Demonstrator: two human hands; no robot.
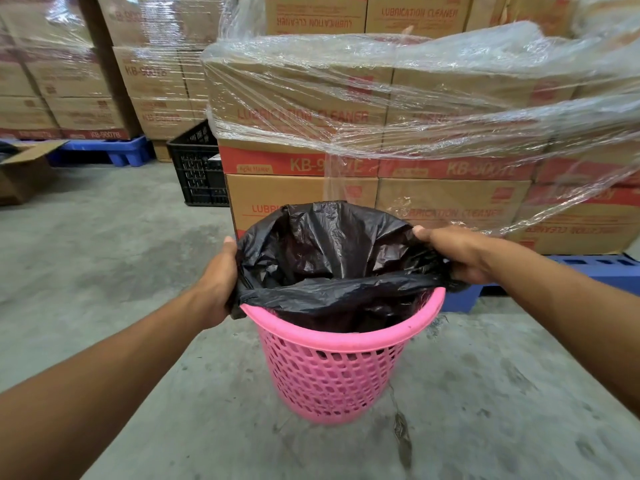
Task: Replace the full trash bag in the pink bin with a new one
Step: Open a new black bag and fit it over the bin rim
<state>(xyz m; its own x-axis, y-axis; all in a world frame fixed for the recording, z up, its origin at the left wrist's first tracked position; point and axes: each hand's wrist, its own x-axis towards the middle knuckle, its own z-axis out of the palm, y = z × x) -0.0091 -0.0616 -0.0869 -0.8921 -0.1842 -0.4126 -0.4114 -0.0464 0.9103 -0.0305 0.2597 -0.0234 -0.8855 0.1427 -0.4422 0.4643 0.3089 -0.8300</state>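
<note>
Bare concrete floor [114, 244] runs under everything, with stacks of shrink-wrapped cardboard boxes [301, 98] close behind, so the work is done standing over the pink bin [332, 368] in open space. At the grip, the left hand [216, 285] is closed on the left edge of the black trash bag [329, 244], fingers curled around the plastic just outside the rim, while the right hand [453, 254] clamps a bunched fold of the same bag at the right edge, thumb on top. Holding opposite sides like this pulls the mouth wide and taut, which is likely the point: an open mouth can be stretched over the rim. The bag hangs down inside the bin, its near edge drawn in a straight band across the opening and its far edge standing up above the rim; the near rim is bare pink. Nothing bulky shows in the bag, so this looks like the fresh liner being fitted, though its bottom is hidden. Behind the bin, on the left, a black crate [199, 168] sits on the floor, and blue pallets [606, 271] carry the boxes, well clear of the hands.
</note>
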